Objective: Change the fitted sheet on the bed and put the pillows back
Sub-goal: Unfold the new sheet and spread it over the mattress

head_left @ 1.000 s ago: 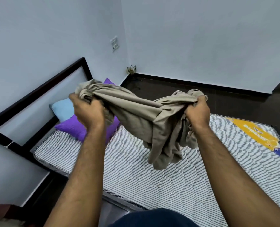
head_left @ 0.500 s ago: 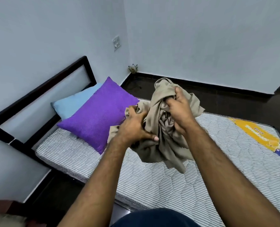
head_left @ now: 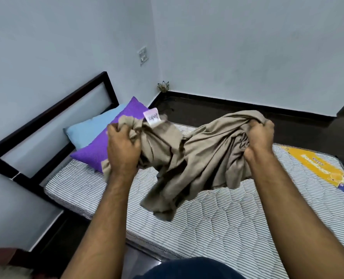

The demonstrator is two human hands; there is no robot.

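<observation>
A bunched beige fitted sheet [head_left: 189, 158] hangs in the air over the bare striped mattress [head_left: 217, 224]. My left hand [head_left: 122, 150] grips its left end, where a small white label [head_left: 151, 117] sticks up. My right hand [head_left: 259, 139] grips the right end. Loose folds of the sheet droop down between both hands, and its lowest fold hangs close to the mattress. A purple pillow [head_left: 98, 152] lies on a light blue pillow [head_left: 90, 129] at the head of the bed, partly hidden behind my left hand.
A dark bed frame with a headboard [head_left: 52, 115] stands against the left wall. A yellow brand label [head_left: 316, 168] marks the mattress at right. Dark floor [head_left: 227, 111] lies beyond the bed. A small ornament [head_left: 163, 86] sits in the room's corner.
My hands were close together bunching the sheet half a second ago. They have pulled apart sideways, stretching the sheet between them, and the white label has come into sight.
</observation>
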